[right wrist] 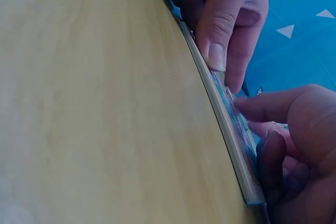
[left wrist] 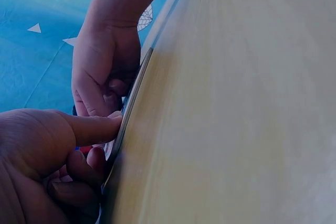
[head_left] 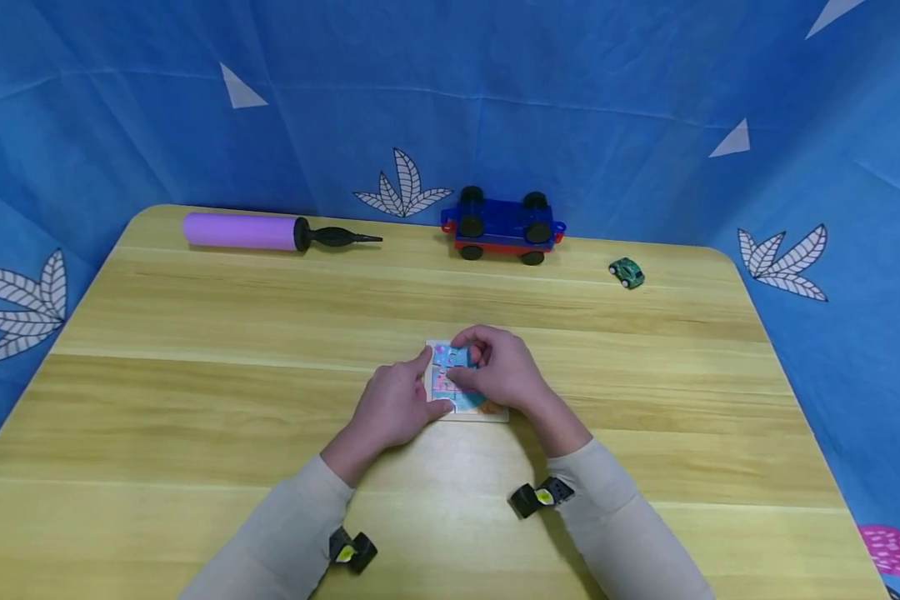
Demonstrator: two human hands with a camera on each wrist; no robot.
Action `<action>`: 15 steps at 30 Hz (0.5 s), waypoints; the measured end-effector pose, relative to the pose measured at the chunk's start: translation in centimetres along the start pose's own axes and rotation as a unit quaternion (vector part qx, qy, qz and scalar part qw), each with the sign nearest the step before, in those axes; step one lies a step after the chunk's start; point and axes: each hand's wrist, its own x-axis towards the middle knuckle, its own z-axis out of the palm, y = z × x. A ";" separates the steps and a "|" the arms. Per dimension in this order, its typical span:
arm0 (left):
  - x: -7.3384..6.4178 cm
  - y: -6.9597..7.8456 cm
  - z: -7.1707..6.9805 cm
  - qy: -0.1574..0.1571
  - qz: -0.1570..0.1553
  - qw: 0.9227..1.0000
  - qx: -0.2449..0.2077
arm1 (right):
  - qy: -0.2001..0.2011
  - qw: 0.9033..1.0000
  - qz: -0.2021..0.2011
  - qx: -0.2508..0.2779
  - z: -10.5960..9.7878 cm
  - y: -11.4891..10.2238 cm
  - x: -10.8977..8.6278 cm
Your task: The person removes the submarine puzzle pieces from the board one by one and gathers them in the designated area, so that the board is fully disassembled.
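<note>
I'm holding the puzzle [head_left: 441,383] on the table [head_left: 645,467], directly between my two hands. My left hand [head_left: 396,404] is clamping the tray [head_left: 471,417] at its left side, forefinger lying along that edge and thumb pressing at the near rim. My right hand [head_left: 506,371] is arching over the right half, its forefinger and thumb spreading apart around a blue piece [head_left: 442,357]; whether they're pinching it or only pressing on it, I cannot tell.

As I'm judging it, the work is nearing its end: the pieces beside my left thumb are lying in the tray, joining into one picture, and the near row is looking filled. The blue piece is perhaps wanting settling. What is lying under my right palm is hiding from view, so a gap could be waiting there. Beyond my grip, a pump [head_left: 243,232], a wagon [head_left: 506,218] and a car [head_left: 627,272] are sitting untouched.
</note>
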 end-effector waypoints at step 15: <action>0.1 0.0 0.1 0.003 0.006 1.000 -0.003 | -0.018 1.000 -0.013 0.003 -0.2 0.3 0.3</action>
